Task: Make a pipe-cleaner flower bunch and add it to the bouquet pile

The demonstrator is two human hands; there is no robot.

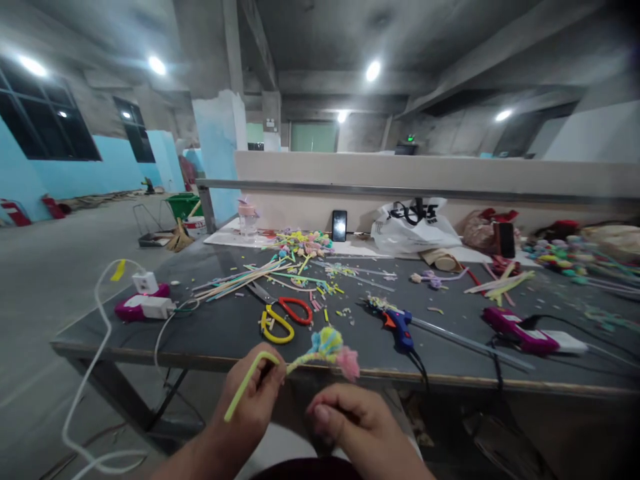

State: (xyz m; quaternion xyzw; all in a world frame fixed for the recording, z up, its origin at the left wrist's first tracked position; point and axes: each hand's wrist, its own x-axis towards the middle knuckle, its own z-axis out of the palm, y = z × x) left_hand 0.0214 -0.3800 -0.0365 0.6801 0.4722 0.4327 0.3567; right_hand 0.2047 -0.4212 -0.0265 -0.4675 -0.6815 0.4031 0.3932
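Observation:
My left hand is closed around the stem of a pipe cleaner flower, which has yellow, blue and pink fluffy heads pointing right. A bent yellow-green pipe cleaner sticks out of the same grip and slants down across the fingers. Just right of it, below the flower, my right hand has its thumb and curled fingers pressed together; whatever they may pinch is hidden. Both hands are in front of the table edge. Beyond them lie scissors with one yellow and one red handle.
On the dark table lie loose pipe cleaners, scattered clippings and a blue glue gun with a long glue stick. Purple power strips sit left and right, with cords hanging over the edge. A phone stands behind, near a white bag.

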